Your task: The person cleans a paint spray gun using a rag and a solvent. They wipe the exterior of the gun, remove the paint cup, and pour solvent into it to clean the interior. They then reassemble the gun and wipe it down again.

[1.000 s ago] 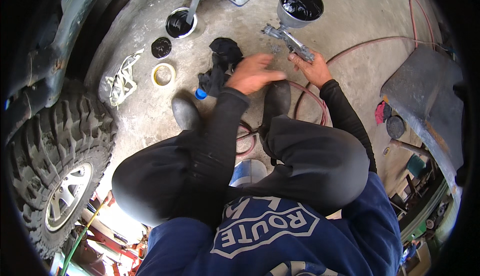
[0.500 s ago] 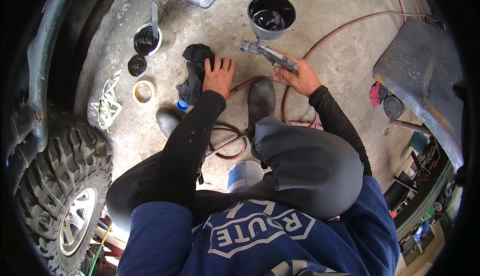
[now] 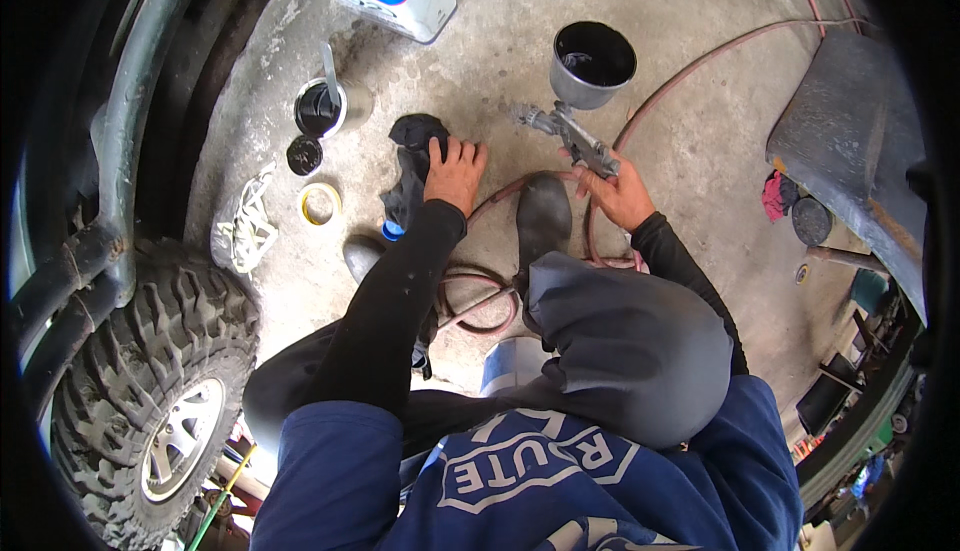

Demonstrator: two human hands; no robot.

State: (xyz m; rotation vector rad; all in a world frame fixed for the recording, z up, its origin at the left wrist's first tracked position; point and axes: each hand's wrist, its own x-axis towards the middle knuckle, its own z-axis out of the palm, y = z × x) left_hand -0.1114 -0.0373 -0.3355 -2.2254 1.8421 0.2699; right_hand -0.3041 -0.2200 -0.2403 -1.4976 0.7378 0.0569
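Spray gun point(image 3: 568, 133) right of centre, right hand point(image 3: 618, 194) gripping its handle point(image 3: 599, 159): likely rigid, top-heavy under the cup point(image 3: 587, 88), so hold there. Left hand point(image 3: 457, 179) at soft-looking black cloth point(image 3: 408, 187); can't tell if gripping.

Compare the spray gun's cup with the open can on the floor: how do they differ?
The cup is mounted on the spray gun in the right hand, while the can stands on the floor. The can has a stick in it; the cup has none. Both are open and hold glossy black liquid.
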